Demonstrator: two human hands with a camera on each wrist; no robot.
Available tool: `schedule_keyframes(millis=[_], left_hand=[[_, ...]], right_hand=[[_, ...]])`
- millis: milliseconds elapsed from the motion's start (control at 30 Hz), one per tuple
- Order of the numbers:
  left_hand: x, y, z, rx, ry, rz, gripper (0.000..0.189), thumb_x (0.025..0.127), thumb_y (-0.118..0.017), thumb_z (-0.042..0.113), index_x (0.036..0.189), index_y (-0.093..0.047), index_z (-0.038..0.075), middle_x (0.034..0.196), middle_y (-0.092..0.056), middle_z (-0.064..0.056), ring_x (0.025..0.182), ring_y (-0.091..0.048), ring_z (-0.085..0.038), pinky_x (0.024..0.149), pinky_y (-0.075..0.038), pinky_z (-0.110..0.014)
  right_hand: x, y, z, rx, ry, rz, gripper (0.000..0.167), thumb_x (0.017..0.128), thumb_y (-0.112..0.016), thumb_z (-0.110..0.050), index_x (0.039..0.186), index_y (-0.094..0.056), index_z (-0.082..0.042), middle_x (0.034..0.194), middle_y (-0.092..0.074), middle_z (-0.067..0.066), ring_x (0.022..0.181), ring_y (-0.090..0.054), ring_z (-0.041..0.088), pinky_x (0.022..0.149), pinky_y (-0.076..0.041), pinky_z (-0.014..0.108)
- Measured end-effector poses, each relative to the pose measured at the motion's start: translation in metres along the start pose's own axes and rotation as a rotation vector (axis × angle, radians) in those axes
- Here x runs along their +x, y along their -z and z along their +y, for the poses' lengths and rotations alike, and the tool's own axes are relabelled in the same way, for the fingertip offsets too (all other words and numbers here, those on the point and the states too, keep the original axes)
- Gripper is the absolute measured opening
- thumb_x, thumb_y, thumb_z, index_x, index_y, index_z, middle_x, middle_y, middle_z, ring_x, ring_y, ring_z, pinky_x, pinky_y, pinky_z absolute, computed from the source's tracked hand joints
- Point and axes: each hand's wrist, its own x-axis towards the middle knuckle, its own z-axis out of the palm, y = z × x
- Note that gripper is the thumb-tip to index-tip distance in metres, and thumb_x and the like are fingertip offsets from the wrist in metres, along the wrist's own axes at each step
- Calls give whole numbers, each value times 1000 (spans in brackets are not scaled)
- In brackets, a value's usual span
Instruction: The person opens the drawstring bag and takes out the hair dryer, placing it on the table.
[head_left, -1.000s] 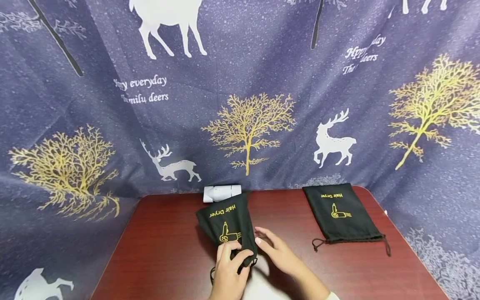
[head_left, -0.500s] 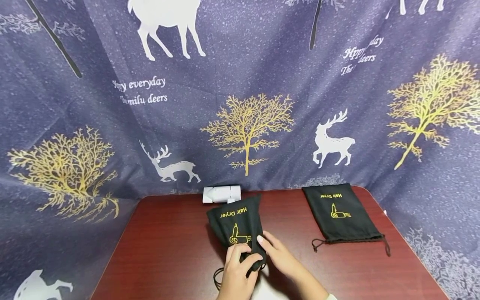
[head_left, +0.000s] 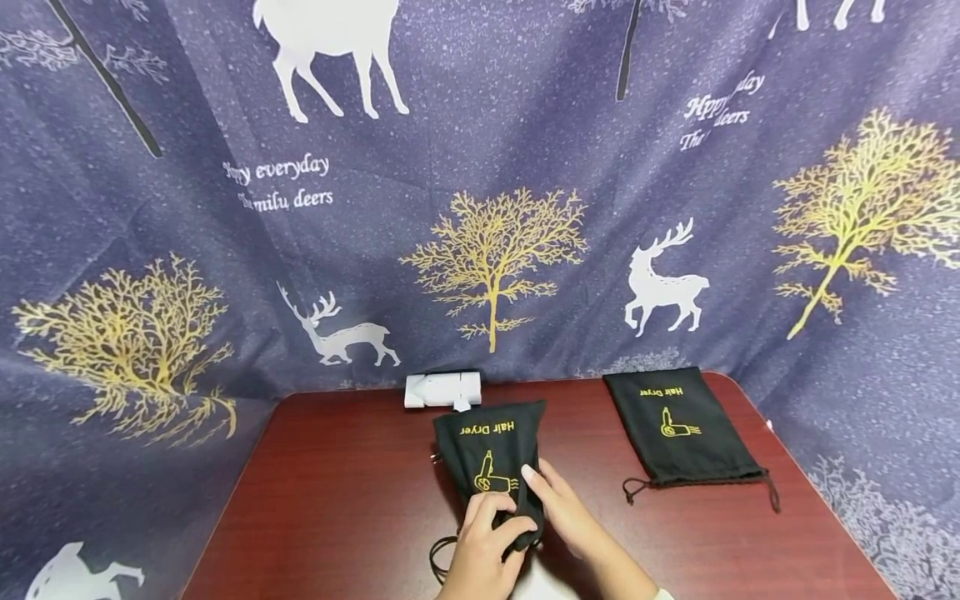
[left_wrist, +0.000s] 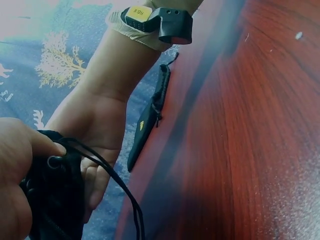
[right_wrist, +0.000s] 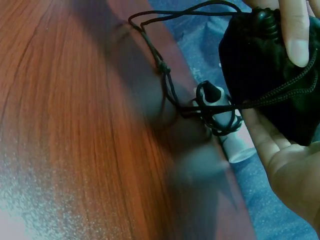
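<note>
In the head view a black drawstring pouch [head_left: 491,450], printed "Hair Dryer" with a yellow dryer outline, is held upside down over the table front. My left hand [head_left: 487,546] grips its gathered, cord end, fingers over the front and thumb near the right side. My right hand [head_left: 566,512] lies along the pouch's right edge, one fingertip on the front. From the right wrist view, the right hand [right_wrist: 295,170] has straight fingers under the pouch [right_wrist: 270,75]. Loose drawstring [right_wrist: 172,97] dangles from it. Whatever is inside stays hidden.
A white hair dryer [head_left: 442,389] lies at the table's back edge, just behind the pouch. A second black pouch [head_left: 682,429] rests flat at the back right, its cords toward the front. A patterned curtain [head_left: 525,125] hangs behind the red-brown table [head_left: 322,492].
Pouch and left hand have shifted right, and the pouch has turned so its print sits straighter. The right hand now rests closer against the pouch's edge. More of the hair dryer's underside shows.
</note>
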Motion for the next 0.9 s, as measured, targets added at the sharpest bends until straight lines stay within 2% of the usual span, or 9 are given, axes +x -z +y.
schedule_keyframes(millis=[133,333,667,833,900], left_hand=[[-1,0,-1,-18,-14,-41,36,63,-82,10,96,-74,22,107,-59,-3,105,-53,-20,93,-45,-30],[-2,-1,1,-40,-2,-114,38,63,-81,9,97,-72,23,108,-57,0,108,-53,-19,94,-45,-28],[-3,-5,0,-1,-38,-146,43,59,-83,12,98,-72,24,109,-60,-1,113,-56,-24,98,-46,-33],[-5,-7,-2,5,-29,-152,42,63,-84,14,102,-71,24,111,-60,-2,115,-56,-24,98,-47,-36],[-6,-7,-1,1,-7,-165,42,66,-84,15,105,-71,23,114,-61,-2,117,-56,-25,98,-47,-37]], right_hand=[[-1,-1,0,58,-25,42,59,107,-46,-33,152,-29,1,123,-65,16,102,-69,16,89,-56,32],[0,1,2,115,-48,133,55,102,-56,-28,142,-34,2,117,-65,9,97,-69,18,86,-57,33],[2,9,10,127,-16,163,54,98,-59,-16,141,-31,1,113,-69,6,92,-72,15,81,-59,33],[3,11,12,136,-11,189,54,97,-59,-13,140,-31,0,111,-70,5,91,-72,15,80,-59,33],[3,12,12,140,-10,210,54,96,-60,-12,140,-32,1,112,-69,6,91,-72,15,80,-59,32]])
